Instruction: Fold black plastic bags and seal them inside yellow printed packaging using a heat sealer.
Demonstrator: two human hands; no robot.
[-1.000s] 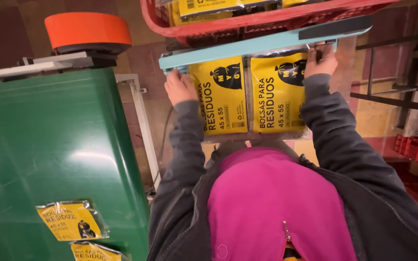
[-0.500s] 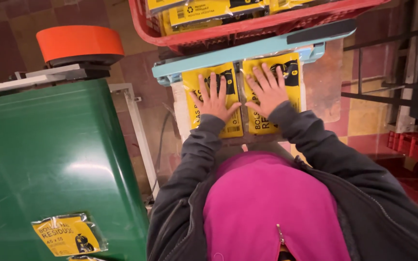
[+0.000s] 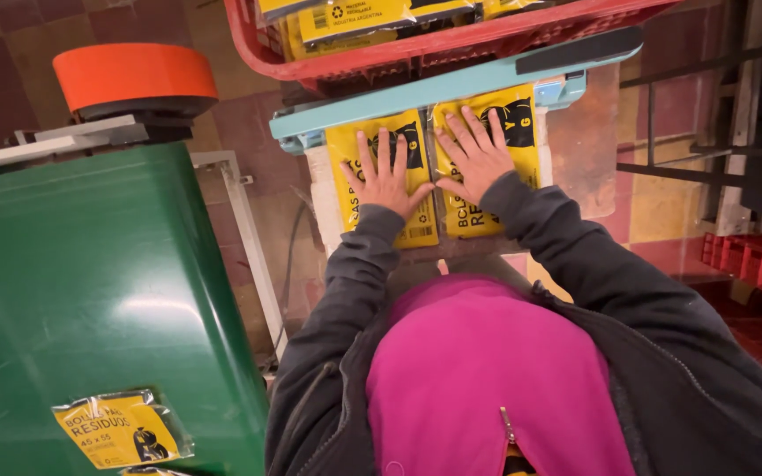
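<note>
Floor's a checkerboard of worn dark-red and mustard-yellow tiles (image 3: 663,207), pretty scuffed. Big glossy green metal cabinet (image 3: 90,300) fills the left side, with a soft glare patch from overhead light on its face. On top of it sits a round orange lid-like disc on a black base (image 3: 134,79). A white metal frame (image 3: 249,229) leans down beside the cabinet. Over on the right there's a dark metal rack of thin bars (image 3: 716,132) and a red plastic crate (image 3: 756,264) low in the shadows.

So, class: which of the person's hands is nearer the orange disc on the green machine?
Left. The left hand presses the yellow packet nearer the orange disc; the right hand lies farther away.
</note>
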